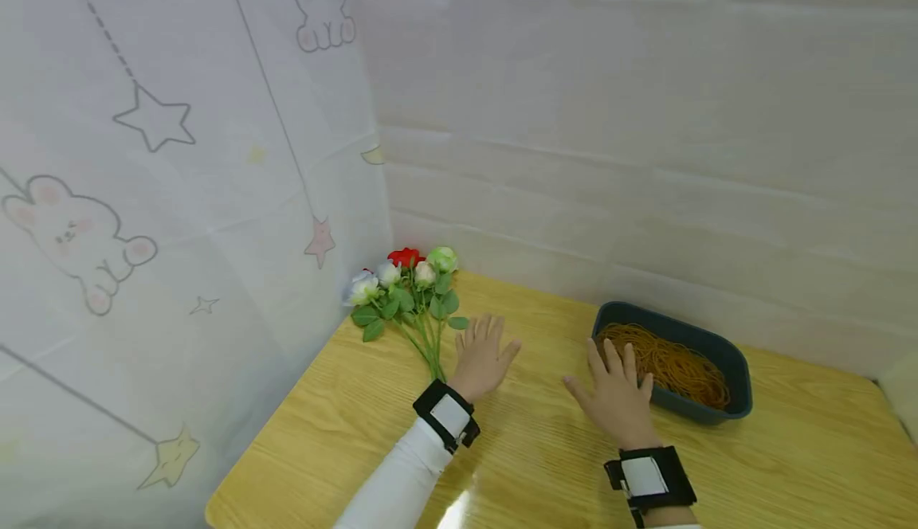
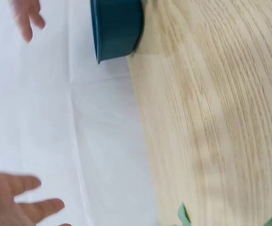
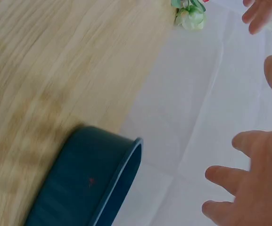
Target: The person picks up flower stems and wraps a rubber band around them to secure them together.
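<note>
A bunch of flowers (image 1: 403, 299) lies at the far left of the counter (image 1: 531, 453), blooms away from the person, stems running back toward the near side. Well apart to its right stands a dark tub (image 1: 690, 408) containing a tangle of thin orange-brown strands (image 1: 677, 366). In the head view the left grip (image 1: 480, 360) appears just right of the flower stems; the right grip (image 1: 618, 401) appears at the tub's near left end, its fingertips overlapping the rim. The right wrist view separates the latter pair — a gap shows between fingers and tub wall. Both grips have fingers extended and spread, thumbs apart, and hold nothing. The step in hand is judged to precede any grasp; a move onto either thing would call for lowering the nearer grip and curling its fingers — round the stems on the left, over the rim on the right. Each wrist bears a black wristband (image 1: 651, 477); a white sleeve (image 1: 398, 473) covers the left forearm. Beyond hang a plain pale cloth (image 1: 610, 115) and, at left, a printed cloth (image 1: 237, 194).
</note>
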Available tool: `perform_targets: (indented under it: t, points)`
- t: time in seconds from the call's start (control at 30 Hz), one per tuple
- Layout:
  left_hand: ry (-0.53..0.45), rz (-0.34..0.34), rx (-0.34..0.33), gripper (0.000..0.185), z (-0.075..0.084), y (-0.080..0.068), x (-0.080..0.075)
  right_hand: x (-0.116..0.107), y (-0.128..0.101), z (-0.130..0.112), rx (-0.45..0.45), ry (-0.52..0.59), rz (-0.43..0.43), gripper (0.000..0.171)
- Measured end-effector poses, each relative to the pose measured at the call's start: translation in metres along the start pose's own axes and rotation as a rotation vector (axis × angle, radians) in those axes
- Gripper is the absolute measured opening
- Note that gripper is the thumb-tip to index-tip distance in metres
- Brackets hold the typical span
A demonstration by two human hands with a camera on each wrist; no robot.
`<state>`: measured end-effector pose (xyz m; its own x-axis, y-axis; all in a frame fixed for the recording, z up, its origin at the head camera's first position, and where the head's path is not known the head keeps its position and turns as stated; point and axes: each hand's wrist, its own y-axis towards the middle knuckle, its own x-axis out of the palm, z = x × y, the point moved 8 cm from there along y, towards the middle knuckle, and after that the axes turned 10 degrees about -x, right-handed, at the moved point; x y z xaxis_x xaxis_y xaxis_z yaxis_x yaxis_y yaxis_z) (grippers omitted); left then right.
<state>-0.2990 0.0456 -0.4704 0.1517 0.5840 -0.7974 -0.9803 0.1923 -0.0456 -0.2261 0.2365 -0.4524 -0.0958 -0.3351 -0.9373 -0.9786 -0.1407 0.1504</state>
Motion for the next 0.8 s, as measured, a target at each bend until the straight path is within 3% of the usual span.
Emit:
perform_targets:
  t: [0.1,0.2,0.23,0.3,0.4,0.5,0.57,0.8]
  points:
    - [-0.264,0.091,-0.096,0.063,-0.027,0.007,-0.02,-0.005,-0.003,-0.008,-0.035,-0.036,0.076,0.067]
    - [-0.326,0.204,-0.25,0.067,-0.066,0.014,-0.037,-0.007,-0.011,-0.012,-0.066,-0.072,0.155,0.035]
    - [-0.299,0.231,-0.302,0.069,-0.078,0.016,-0.041,-0.007,-0.015,-0.012,-0.072,-0.075,0.177,0.027]
    - [-0.178,0.251,-0.405,0.075,-0.102,0.022,-0.042,-0.005,-0.023,-0.013,-0.096,-0.091,0.215,0.031]
    - [-0.008,0.19,-0.523,0.084,-0.128,0.034,-0.035,0.0,-0.039,-0.011,-0.122,-0.135,0.26,0.045]
    - [0.069,0.1,-0.576,0.092,-0.142,0.045,-0.024,0.007,-0.052,-0.009,-0.119,-0.149,0.261,0.05]
    - [0.061,0.069,-0.593,0.096,-0.146,0.052,-0.02,0.012,-0.059,-0.007,-0.103,-0.142,0.249,0.05]
    - [0.091,0.064,-0.629,0.104,-0.154,0.066,-0.009,0.023,-0.071,0.003,-0.054,-0.121,0.217,0.047]
